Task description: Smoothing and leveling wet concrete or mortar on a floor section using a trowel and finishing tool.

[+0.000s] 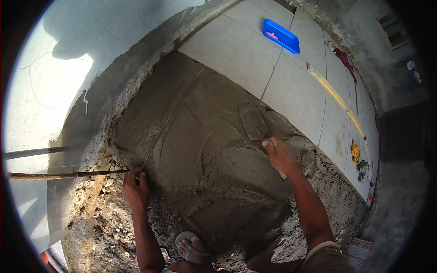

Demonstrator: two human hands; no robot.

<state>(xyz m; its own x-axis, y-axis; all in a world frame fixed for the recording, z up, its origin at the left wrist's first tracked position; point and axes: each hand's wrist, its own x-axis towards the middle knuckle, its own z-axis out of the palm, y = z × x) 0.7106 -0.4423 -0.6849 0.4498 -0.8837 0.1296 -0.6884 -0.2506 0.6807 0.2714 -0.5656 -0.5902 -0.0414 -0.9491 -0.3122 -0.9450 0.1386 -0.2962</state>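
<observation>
My left hand [135, 187] is closed with thumb and fingers around a thin string [157, 136]. The string runs over the wet mortar [191, 136] toward the tiles. Right beside those fingers ends a rusty steel bar [68, 175], which reaches in from the left; whether the hand touches it I cannot tell. In my right hand [281, 157] is the handle of a trowel. The flat trowel blade [253, 122], smeared with mortar, lies on the grey surface near the tile edge. Ridges and sweeping marks show in the mortar around it.
Large grey floor tiles [296, 95] border the mortar at the upper right. On them lie a blue tray [287, 36] with a pink item, a long yellowish straightedge [334, 93] and an orange cloth [355, 151]. A rough-based wall [109, 82] rises at left; rubble [102, 227] lies below it.
</observation>
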